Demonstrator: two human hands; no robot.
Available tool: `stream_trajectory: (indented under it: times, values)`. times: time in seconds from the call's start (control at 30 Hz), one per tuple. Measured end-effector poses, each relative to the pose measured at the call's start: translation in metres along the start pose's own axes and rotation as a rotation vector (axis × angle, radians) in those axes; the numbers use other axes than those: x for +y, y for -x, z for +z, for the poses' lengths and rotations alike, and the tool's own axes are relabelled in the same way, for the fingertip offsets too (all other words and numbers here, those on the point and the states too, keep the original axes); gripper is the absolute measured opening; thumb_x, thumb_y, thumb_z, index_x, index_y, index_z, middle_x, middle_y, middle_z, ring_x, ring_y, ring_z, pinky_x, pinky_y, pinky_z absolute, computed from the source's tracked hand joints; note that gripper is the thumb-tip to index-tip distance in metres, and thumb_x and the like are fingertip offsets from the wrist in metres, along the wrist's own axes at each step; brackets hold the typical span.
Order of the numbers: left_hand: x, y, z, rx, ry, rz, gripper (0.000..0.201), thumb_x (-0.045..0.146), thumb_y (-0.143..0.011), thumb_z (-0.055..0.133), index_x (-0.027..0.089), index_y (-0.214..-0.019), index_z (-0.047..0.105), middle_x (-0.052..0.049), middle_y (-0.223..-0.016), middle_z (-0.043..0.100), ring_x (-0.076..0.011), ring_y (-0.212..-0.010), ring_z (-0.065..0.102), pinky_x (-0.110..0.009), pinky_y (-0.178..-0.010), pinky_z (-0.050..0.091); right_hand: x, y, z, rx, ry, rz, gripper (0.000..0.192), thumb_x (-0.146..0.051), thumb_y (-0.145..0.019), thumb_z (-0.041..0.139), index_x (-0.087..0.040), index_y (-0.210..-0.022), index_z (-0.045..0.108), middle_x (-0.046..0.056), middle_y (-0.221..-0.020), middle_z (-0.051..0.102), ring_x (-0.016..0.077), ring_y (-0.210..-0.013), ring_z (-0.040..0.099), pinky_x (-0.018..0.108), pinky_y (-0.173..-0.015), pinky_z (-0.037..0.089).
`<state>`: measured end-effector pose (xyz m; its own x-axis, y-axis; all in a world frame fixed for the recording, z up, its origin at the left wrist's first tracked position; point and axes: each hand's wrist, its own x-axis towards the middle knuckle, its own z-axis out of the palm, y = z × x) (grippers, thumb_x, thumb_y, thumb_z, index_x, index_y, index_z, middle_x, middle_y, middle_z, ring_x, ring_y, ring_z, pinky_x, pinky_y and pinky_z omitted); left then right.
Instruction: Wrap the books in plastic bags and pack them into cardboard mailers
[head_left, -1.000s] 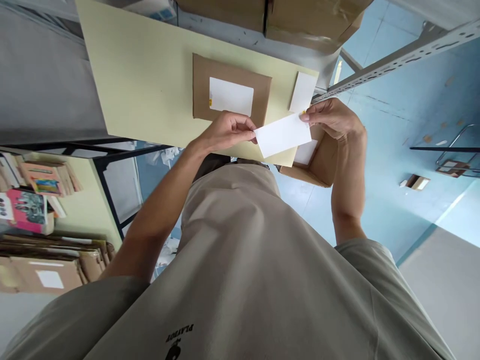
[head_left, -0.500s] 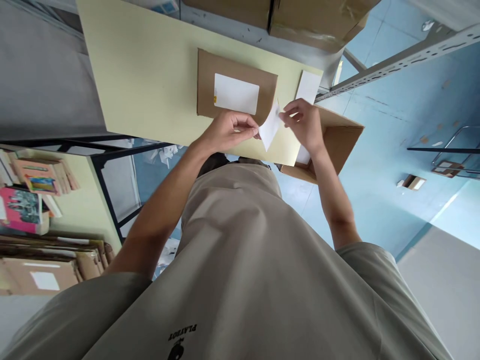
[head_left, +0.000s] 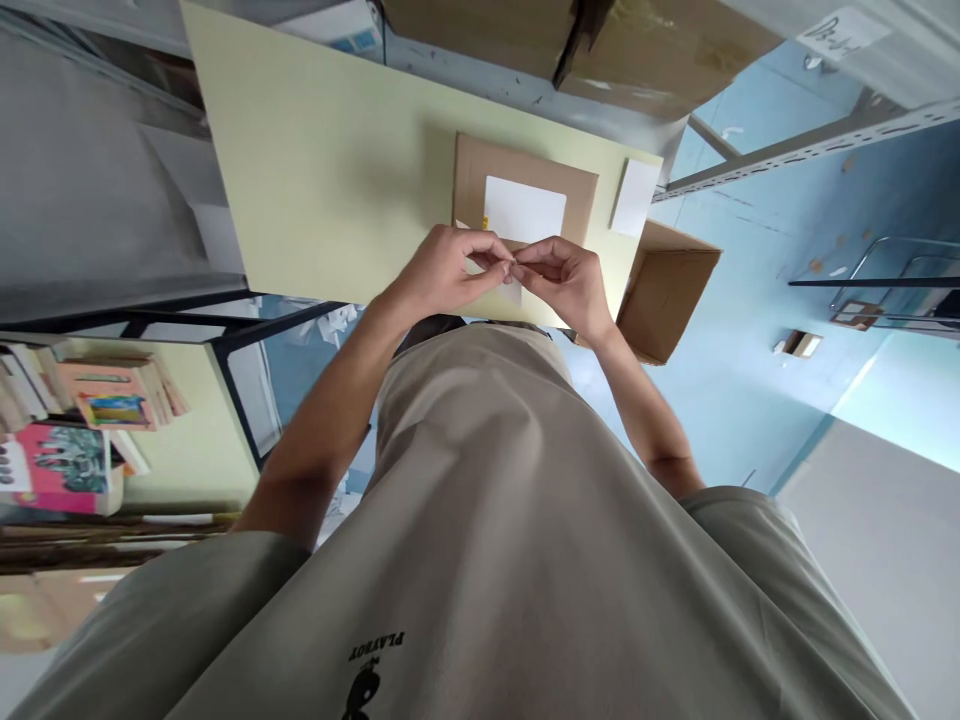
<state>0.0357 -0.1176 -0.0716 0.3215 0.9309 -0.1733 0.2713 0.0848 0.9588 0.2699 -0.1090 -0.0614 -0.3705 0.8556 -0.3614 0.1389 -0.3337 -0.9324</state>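
Head view, looking down past a beige shirt. Left hand (head_left: 442, 275) and right hand (head_left: 566, 280) meet fingertip to fingertip over the near edge of the pale yellow-green table (head_left: 330, 170). Both pinch a white paper slip (head_left: 511, 293), mostly hidden behind the fingers; only a bit shows below the pinch and a corner near the left knuckles. Its long axis seems to run left to right, hand to hand; which way its face points, cannot tell.

Just beyond the hands, a flat brown cardboard mailer (head_left: 525, 185) lies on the table with a white label (head_left: 524, 211) facing up. A white card (head_left: 634, 197) lies near the table's right edge. An open cardboard box (head_left: 667, 290) sits beside the table's right side.
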Motion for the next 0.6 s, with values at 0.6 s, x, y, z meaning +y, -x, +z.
stream_trajectory:
  times: [0.6]
  values:
    - [-0.147,0.066,-0.183,0.228,-0.293,-0.446,0.012,0.022,-0.082,0.072,0.024,-0.073,0.064,-0.001,-0.078,0.076,-0.0245,-0.088,0.075,-0.037,-0.091,0.058,-0.013,-0.037,0.158,0.096,0.056,0.178,0.048,-0.067,-0.09,0.095,-0.026,-0.089,0.07,0.002,-0.084,0.078,0.0207,-0.086,0.081,0.036,-0.083,0.07]
